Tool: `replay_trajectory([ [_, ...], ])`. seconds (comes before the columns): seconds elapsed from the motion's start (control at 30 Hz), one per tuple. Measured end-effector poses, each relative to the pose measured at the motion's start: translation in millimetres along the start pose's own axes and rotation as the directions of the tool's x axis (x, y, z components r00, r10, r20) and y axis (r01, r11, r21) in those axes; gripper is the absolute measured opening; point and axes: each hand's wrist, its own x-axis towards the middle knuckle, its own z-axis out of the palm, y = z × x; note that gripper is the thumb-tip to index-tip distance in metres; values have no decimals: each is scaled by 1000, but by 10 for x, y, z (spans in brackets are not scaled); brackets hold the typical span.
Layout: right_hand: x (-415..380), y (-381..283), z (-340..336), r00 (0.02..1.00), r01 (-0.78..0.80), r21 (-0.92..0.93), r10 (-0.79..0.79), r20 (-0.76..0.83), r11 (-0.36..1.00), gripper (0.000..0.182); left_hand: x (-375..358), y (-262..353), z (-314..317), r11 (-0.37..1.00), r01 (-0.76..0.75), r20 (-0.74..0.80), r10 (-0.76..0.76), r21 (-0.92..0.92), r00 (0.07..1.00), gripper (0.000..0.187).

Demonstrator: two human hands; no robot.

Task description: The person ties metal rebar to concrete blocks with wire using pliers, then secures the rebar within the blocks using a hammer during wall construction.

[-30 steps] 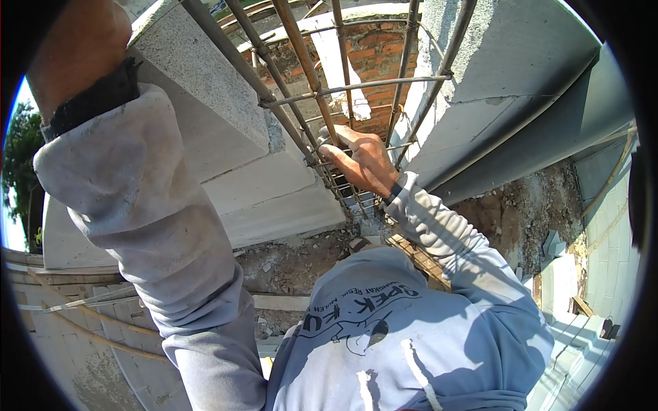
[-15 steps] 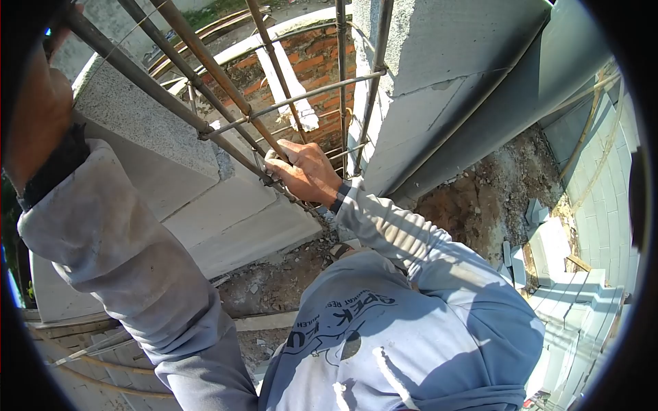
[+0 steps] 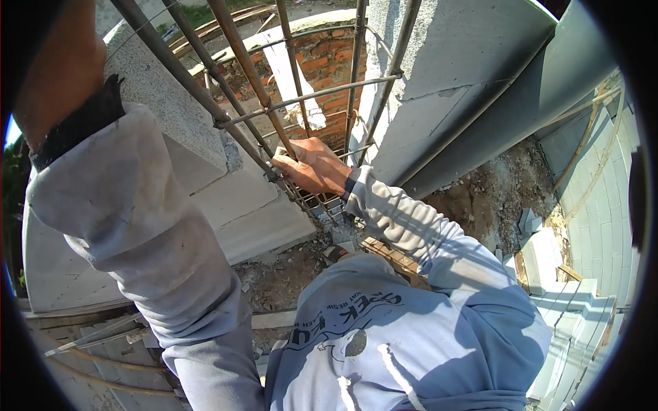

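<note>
My right hand (image 3: pixel 315 166) is closed round one of the upright steel bars, low down in a reinforcement cage (image 3: pixel 263 103). The cage is made of several rusty bars tied with thinner cross ties (image 3: pixel 329 89). It stands in a gap between a light grey block wall (image 3: pixel 164 116) on the left and another block wall (image 3: pixel 439 82) on the right. High at the upper left is my left hand (image 3: pixel 65 75), dark and close to the camera. Its fingers are cut off by the frame edge, so what they touch is hidden.
Behind the cage are a red brick wall (image 3: pixel 322 58) and a pale plank (image 3: pixel 291 82). A large grey pipe-like column (image 3: pixel 507 116) leans along the right wall. Rubble (image 3: pixel 507 185) covers the ground, with broken blocks (image 3: pixel 541 250) and grey tiles or blocks (image 3: pixel 569 308) at the right.
The view has shifted, so the cage and walls sit slightly further right. My left hand has risen further towards the top edge. My right hand keeps its hold on the bar.
</note>
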Motion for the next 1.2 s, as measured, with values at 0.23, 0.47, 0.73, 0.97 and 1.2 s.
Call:
replay_trajectory([
  [0.23, 4, -24, -16, 994, -108, -3, 108, 19, 994, 29, 21, -42, -27, 951, -145, -27, 158, 273, 987, 31],
  [0.47, 25, 29, -53, 993, -110, 74, 106, 61, 991, 29, 62, -92, -74, 817, -252, -45, 320, 518, 946, 30],
  [0.73, -36, 163, -81, 963, 262, 77, -266, 40, 962, 38, -40, -21, -65, 647, -284, -45, 442, 707, 896, 30],
  [0.97, -55, 94, -144, 983, 152, 129, -164, 89, 980, 53, -109, 23, -77, 584, -277, -37, 467, 763, 884, 30],
  [1.2, -39, -11, -212, 987, 26, 124, -46, 154, 992, 46, -130, 12, -84, 562, -281, -33, 484, 778, 874, 30],
])
